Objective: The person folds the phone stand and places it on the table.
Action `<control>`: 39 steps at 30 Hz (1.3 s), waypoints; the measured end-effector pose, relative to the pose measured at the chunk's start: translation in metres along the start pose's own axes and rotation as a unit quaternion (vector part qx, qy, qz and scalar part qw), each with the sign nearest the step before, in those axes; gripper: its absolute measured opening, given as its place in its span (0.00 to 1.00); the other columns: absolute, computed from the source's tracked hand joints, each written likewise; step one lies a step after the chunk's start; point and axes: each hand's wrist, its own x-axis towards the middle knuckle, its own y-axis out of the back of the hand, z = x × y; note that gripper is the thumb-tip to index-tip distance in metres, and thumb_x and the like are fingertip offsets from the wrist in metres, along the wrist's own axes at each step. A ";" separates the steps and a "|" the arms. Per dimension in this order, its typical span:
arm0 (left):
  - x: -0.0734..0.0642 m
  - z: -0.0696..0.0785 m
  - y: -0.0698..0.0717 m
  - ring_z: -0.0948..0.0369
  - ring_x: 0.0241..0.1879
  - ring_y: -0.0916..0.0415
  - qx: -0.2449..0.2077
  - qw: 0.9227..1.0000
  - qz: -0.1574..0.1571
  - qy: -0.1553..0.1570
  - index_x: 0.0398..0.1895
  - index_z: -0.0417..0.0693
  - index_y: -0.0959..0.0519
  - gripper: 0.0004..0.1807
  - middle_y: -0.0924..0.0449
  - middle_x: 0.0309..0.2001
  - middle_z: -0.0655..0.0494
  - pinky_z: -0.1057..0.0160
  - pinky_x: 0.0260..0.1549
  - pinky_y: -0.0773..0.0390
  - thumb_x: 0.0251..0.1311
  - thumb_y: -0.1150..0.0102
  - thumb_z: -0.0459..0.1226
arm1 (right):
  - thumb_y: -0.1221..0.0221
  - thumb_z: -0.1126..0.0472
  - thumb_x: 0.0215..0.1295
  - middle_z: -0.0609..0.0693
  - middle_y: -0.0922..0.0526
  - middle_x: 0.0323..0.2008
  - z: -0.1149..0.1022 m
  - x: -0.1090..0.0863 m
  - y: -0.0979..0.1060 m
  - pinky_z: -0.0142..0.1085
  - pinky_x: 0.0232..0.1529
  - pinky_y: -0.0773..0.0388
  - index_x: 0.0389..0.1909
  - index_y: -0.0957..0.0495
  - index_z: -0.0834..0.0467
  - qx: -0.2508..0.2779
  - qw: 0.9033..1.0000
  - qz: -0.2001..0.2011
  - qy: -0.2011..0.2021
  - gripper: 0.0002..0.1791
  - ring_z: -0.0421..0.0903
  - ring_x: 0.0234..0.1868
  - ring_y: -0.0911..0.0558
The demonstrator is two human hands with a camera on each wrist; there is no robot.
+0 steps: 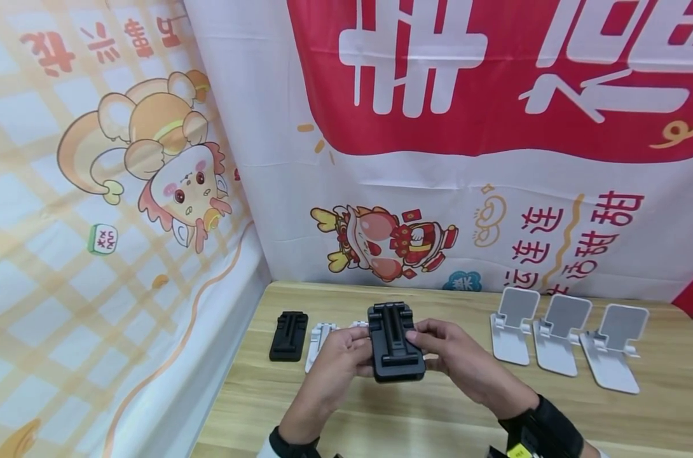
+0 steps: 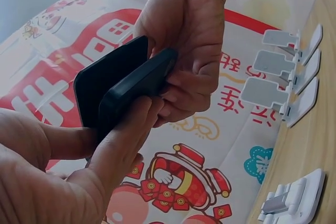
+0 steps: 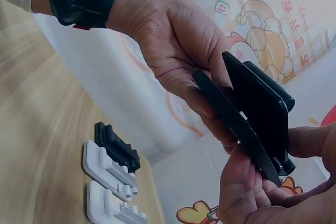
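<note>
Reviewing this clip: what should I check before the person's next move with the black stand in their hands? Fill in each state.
1. Left hand and right hand both grip the black stand: ok.
2. Its two panels have begun to part: ok, a gap shows in both wrist views.
3. It is fully unfolded: not ok, the panels still face each other.
4. Its hinge moves freely: cannot tell.
5. Three white stands at right stand unfolded on the table: ok.
</note>
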 end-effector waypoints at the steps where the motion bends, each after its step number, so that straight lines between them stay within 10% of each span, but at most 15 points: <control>1: 0.000 0.000 0.001 0.51 0.43 0.16 -0.012 1.000 -0.007 0.001 0.61 0.27 0.31 0.21 0.18 0.48 0.37 0.58 0.42 0.17 0.68 0.53 0.32 | 0.45 0.47 0.68 0.60 0.26 0.51 0.000 0.000 0.000 0.46 0.53 0.23 0.59 0.34 0.69 0.001 1.000 -0.001 0.000 0.32 0.50 0.45 0.21; 7: -0.002 0.001 0.005 0.54 0.37 0.15 -0.073 0.997 -0.032 0.002 0.61 0.21 0.35 0.24 0.16 0.40 0.41 0.58 0.38 0.15 0.71 0.60 0.35 | 0.44 0.47 0.67 0.59 0.27 0.51 0.000 0.000 0.001 0.47 0.54 0.24 0.59 0.35 0.70 0.004 1.000 -0.017 -0.003 0.33 0.50 0.46 0.22; 14: -0.002 0.002 0.004 0.51 0.41 0.16 -0.012 1.000 -0.005 0.028 0.60 0.28 0.29 0.28 0.16 0.47 0.39 0.57 0.42 0.17 0.64 0.43 0.40 | 0.44 0.47 0.67 0.59 0.25 0.51 0.002 0.002 0.000 0.46 0.52 0.23 0.58 0.34 0.70 -0.004 1.000 -0.018 -0.001 0.32 0.50 0.45 0.22; 25: -0.005 0.003 -0.002 0.55 0.42 0.16 0.087 0.996 0.027 0.008 0.62 0.28 0.32 0.27 0.16 0.46 0.41 0.61 0.39 0.16 0.66 0.45 0.39 | 0.42 0.52 0.66 0.60 0.24 0.48 0.008 0.003 0.000 0.45 0.50 0.20 0.55 0.34 0.71 -0.015 1.000 -0.014 0.010 0.28 0.50 0.44 0.20; 28: -0.009 0.006 -0.012 0.60 0.40 0.18 0.233 0.969 0.083 -0.019 0.62 0.33 0.31 0.27 0.16 0.43 0.49 0.62 0.39 0.16 0.68 0.48 0.44 | 0.41 0.54 0.66 0.60 0.24 0.48 0.009 0.003 -0.001 0.44 0.48 0.18 0.53 0.34 0.71 -0.021 1.000 -0.005 0.009 0.26 0.50 0.43 0.19; 32: -0.016 0.011 -0.030 0.61 0.46 0.26 0.435 0.891 0.128 0.000 0.65 0.39 0.30 0.40 0.26 0.51 0.54 0.59 0.45 0.19 0.62 0.52 0.62 | 0.43 0.59 0.67 0.59 0.25 0.45 0.011 0.003 -0.003 0.44 0.46 0.17 0.50 0.35 0.71 -0.025 1.000 0.003 0.006 0.21 0.49 0.39 0.19; 36: -0.018 0.010 -0.046 0.55 0.53 0.33 0.532 0.838 0.119 0.018 0.69 0.35 0.36 0.53 0.37 0.60 0.44 0.54 0.53 0.23 0.52 0.49 0.69 | 0.42 0.61 0.66 0.59 0.25 0.44 0.013 0.004 -0.006 0.43 0.44 0.16 0.49 0.34 0.71 -0.023 1.000 0.006 0.008 0.20 0.47 0.38 0.19; 39: -0.016 0.005 -0.053 0.51 0.55 0.36 0.560 0.818 0.129 0.019 0.70 0.33 0.40 0.54 0.41 0.63 0.39 0.53 0.54 0.25 0.51 0.42 0.65 | 0.40 0.59 0.65 0.59 0.24 0.44 0.014 0.006 -0.009 0.43 0.43 0.16 0.49 0.34 0.71 -0.024 1.000 0.005 0.012 0.22 0.47 0.39 0.18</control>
